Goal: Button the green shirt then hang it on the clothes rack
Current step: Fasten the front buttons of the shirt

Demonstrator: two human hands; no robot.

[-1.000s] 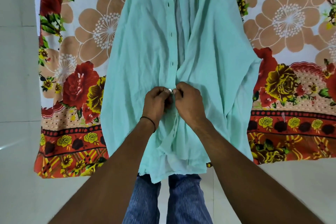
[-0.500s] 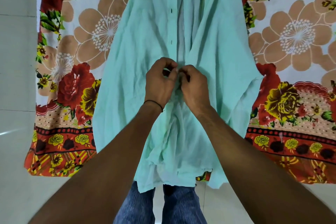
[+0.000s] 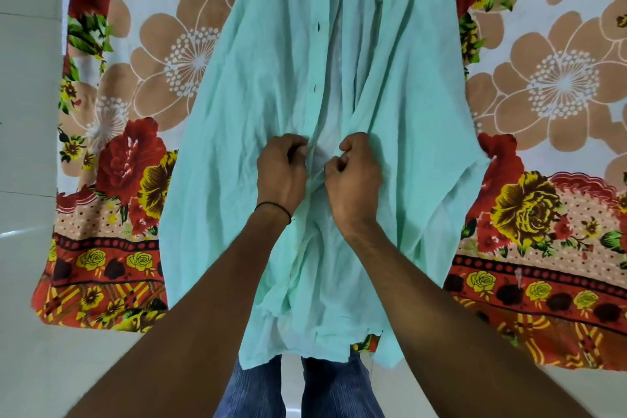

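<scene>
Green cloth fills the middle of the view: the green shirt lies front-up on a flowered bedsheet spread on the floor, collar away from the person and hem nearest their knees. A second ago both hands were pressed together lower on the front, working one button; now they sit higher up the opening and a little apart. The left hand has its fingers clamped on the buttonhole edge, and the right hand is curled tight round the opposite edge. A sliver of the shirt's pale inside shows between them. This suggests the lower button is fastened and the next one up is being lined up. Below the hands the front looks closed, though folds hide the buttons themselves. Above them the plackets gape, with several buttonholes still empty, so buttoning is well short of done. No clothes rack is in view.
</scene>
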